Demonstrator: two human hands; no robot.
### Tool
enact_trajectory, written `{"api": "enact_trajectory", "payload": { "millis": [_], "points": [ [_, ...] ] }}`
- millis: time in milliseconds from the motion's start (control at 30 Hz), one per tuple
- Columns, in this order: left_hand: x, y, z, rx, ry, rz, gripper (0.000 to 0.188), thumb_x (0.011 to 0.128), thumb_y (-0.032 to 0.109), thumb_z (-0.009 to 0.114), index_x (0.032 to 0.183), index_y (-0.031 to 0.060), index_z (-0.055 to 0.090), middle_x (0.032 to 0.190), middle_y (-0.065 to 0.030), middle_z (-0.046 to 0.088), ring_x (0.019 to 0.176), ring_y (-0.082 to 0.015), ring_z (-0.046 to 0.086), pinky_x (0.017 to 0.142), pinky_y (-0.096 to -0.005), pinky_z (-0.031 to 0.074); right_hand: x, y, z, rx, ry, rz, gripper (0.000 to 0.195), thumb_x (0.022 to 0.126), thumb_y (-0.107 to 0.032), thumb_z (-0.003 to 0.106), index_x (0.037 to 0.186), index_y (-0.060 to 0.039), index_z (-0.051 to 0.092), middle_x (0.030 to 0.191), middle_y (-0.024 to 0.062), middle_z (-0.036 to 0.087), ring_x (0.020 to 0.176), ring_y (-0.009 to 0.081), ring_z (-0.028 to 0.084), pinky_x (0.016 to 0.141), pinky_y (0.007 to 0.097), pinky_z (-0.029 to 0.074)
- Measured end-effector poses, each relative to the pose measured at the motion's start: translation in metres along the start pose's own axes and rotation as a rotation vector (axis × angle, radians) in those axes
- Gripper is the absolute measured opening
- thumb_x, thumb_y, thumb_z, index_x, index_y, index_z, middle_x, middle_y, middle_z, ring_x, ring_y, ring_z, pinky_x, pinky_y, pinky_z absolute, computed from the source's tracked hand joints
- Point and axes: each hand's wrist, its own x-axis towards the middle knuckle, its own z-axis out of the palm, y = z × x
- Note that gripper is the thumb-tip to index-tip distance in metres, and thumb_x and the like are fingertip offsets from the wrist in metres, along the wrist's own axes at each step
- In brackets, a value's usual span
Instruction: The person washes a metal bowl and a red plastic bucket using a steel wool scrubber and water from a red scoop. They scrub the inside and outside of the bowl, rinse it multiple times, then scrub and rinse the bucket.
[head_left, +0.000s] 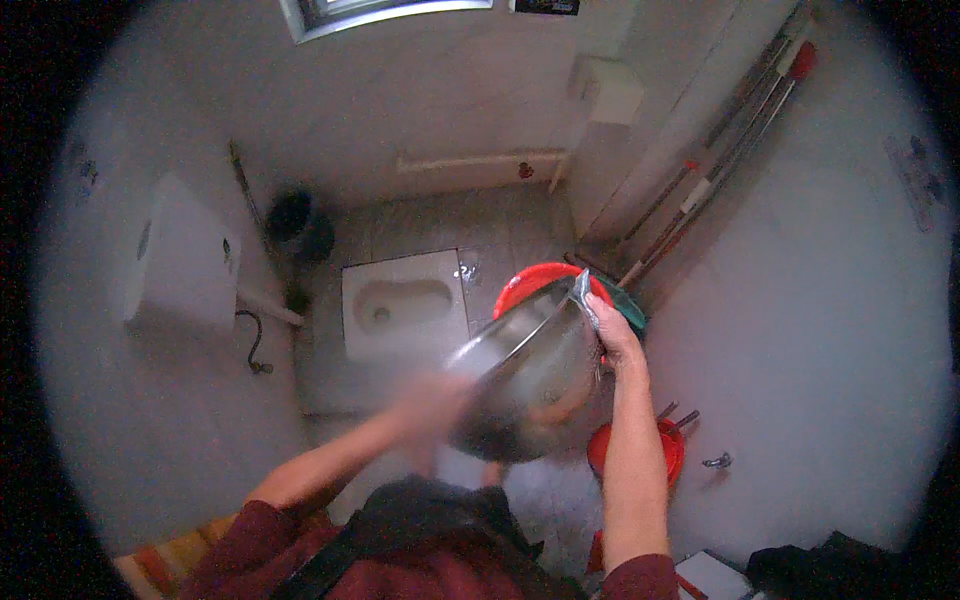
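A large shiny metal basin (536, 394) is held up in front of me, tilted on its side, its rim toward the upper left. My right hand (616, 330) grips its upper right edge, with a crumpled grey piece (584, 289), perhaps cloth or plastic, at the fingers. Strongly blurred, my left hand (435, 409) is at the basin's lower left rim; the blur hides its fingers. Behind the basin, a red plastic basin (536, 280) shows partly, with a green basin-like container (628, 306) beside and below it.
A white squat toilet (405, 341) is set in the tiled floor at left. Beyond it is a dark bin (296, 221). A white cistern (184, 262) is on the left wall. Long poles (694, 195) lean along the right wall. Red containers (671, 450) and a tap (718, 460) are at right.
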Motion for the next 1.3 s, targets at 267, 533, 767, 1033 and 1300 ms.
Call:
{"api": "enact_trajectory", "payload": {
  "millis": [267,533,767,1033,1300],
  "points": [
    [0.011,0.002,-0.019,0.04,0.257,-0.139,0.016,0.086,0.012,0.049,0.081,-0.001,0.055,0.062,-0.0176,0.052,0.052,-0.0323,0.051,0.051,-0.0354,0.041,-0.093,-0.081,0.085,-0.514,0.232,-0.684,0.043,0.08,-0.021,0.054,0.122,-0.008,0.049,0.127,0.0149,0.045,0.119,0.0326,0.04,0.1,0.0398,0.03],
    [0.019,0.008,-0.048,-0.086,0.234,-0.162,0.021,0.089,0.015,0.047,0.082,-0.003,0.053,0.057,-0.0047,0.045,0.053,-0.009,0.043,0.051,-0.0262,0.037,-0.035,-0.004,0.015,0.338,0.194,0.089,0.047,0.09,-0.034,0.04,0.119,0.0025,0.047,0.113,0.0108,0.054,0.105,0.0205,0.049,0.092,0.032,0.036],
    [0.021,-0.019,-0.038,-0.096,0.326,-0.159,0.023,0.091,0.018,0.046,0.078,0.0005,0.053,0.066,0.0054,0.046,0.06,-0.0051,0.038,0.051,-0.0219,0.032,-0.119,-0.053,0.113,-0.539,0.37,-0.733,0.046,0.082,-0.025,0.048,0.128,-0.0167,0.045,0.136,0.0119,0.035,0.128,0.032,0.029,0.105,0.0482,0.019],
    [0.039,0.002,-0.044,-0.551,0.419,-0.562,0.026,0.092,0.023,0.047,0.077,0.0021,0.053,0.066,0.004,0.049,0.06,-0.0049,0.043,0.053,-0.0219,0.036,-0.077,-0.072,0.102,-0.318,0.45,-0.575,0.041,0.086,-0.025,0.046,0.125,-0.0099,0.048,0.131,0.0155,0.04,0.122,0.033,0.036,0.103,0.0438,0.025],
    [0.056,-0.002,-0.054,-0.592,0.32,-0.436,0.043,0.096,0.035,0.034,0.076,0.0005,0.051,0.064,-0.0007,0.049,0.06,-0.0102,0.04,0.054,-0.0274,0.038,-0.088,-0.097,0.166,-0.696,0.413,-0.717,0.049,0.079,-0.027,0.053,0.125,-0.0143,0.047,0.133,0.0122,0.039,0.124,0.0322,0.035,0.1,0.0513,0.025]
  ]
}}
